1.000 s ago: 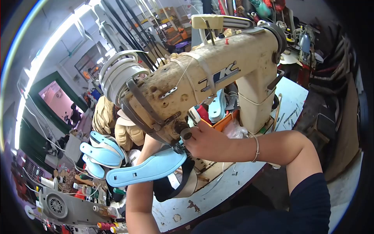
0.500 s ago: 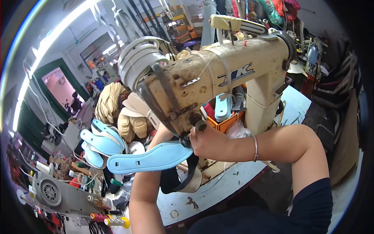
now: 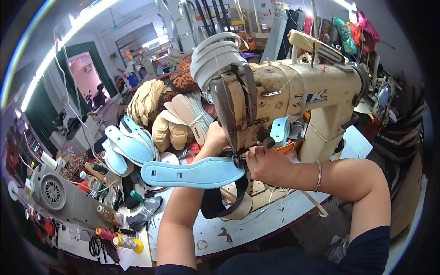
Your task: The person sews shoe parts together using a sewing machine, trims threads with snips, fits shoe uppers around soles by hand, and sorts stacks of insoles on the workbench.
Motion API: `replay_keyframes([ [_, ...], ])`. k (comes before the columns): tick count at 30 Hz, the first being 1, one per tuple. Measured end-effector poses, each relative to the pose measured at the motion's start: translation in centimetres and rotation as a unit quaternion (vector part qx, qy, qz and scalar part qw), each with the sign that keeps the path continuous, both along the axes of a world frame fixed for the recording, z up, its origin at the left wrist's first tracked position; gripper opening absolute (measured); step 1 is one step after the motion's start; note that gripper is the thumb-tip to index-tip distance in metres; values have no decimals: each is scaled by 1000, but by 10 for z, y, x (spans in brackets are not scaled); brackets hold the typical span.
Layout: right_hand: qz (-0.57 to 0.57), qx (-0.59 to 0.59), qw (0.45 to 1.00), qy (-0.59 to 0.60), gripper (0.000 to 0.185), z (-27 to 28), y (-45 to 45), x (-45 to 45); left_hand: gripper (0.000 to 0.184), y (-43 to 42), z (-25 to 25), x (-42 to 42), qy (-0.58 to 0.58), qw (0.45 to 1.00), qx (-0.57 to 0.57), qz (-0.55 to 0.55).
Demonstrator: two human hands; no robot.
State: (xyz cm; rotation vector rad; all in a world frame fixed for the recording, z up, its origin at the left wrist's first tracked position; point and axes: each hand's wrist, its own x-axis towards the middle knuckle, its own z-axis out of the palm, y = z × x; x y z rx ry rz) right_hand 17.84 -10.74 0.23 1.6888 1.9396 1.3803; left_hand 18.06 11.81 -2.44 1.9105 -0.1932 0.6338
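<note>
While the blue insole [image 3: 197, 174] points its wide end to 3 o'clock below the sewing machine's head [image 3: 228, 112], your right hand [image 3: 267, 165] curls beside it, seemingly for steadiness. Your left hand [image 3: 218, 133] sits at 1 o'clock, mostly hidden; neither grip can be told.

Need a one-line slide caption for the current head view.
One end of a light-blue insole sits under the head of a worn sewing machine, the person's right hand close beside it.
</note>
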Motion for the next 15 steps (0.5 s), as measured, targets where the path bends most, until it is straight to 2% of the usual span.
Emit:
replay_keyframes([
  [1, 5, 0, 1000, -5, 27, 2, -3, -2, 22, -1, 3, 0, -40, 992, -116, 11],
  [3, -9, -29, 998, 63, 33, 6, -9, -1, 15, 9, 3, -1, -36, 945, -322, 52],
  [5, -74, 8, 991, 113, 39, 4, -29, -2, 14, 34, 14, -21, -123, 924, -331, 148],
  [6, -87, 15, 983, 158, 39, 4, -41, 1, 13, 42, 28, -42, -206, 913, -311, 166],
  [7, -102, 21, 974, 202, 40, 1, -53, 5, 13, 64, 35, -55, -256, 879, -380, 132],
  [9, -117, 66, 960, 245, 43, -24, -75, 9, 9, 102, 54, -90, -359, 868, -316, 135],
  [11, -76, 94, 932, 341, 43, -80, -88, 25, 9, 125, 80, -125, -409, 857, -235, 206],
  [13, -128, 98, 892, 422, 41, -128, -100, 11, 14, 184, 80, -148, -412, 820, -177, 356],
  [14, -132, 118, 874, 452, 39, -145, -102, -1, 16, 198, 81, -164, -367, 811, -132, 435],
  [15, -141, 138, 853, 484, 37, -157, -101, -14, 20, 225, 72, -174, -333, 790, -152, 492],
])
